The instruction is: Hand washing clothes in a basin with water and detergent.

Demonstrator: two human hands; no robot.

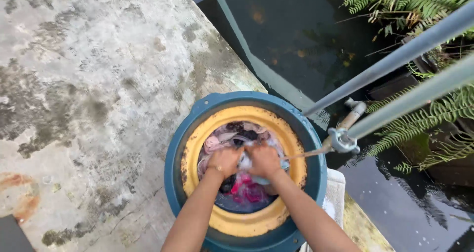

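Observation:
A round tub (180, 153) with a blue outer rim and a yellow inner wall stands on the concrete floor. It holds wet laundry (232, 133) in pink, white and dark colours. My left hand (223, 161) and my right hand (264, 159) are both down in the tub, knuckles up, fists closed side by side on a pale light-blue cloth (245, 161) bunched between them. A magenta piece (247, 191) lies just below my hands.
Stained grey concrete floor (89, 94) spreads left. Two grey metal rails (395, 59) cross at upper right, with a tap (343, 133) running a thin stream into the tub. Dark water (296, 29) and ferns (434, 118) lie beyond the edge. A white cloth (336, 195) lies right of the tub.

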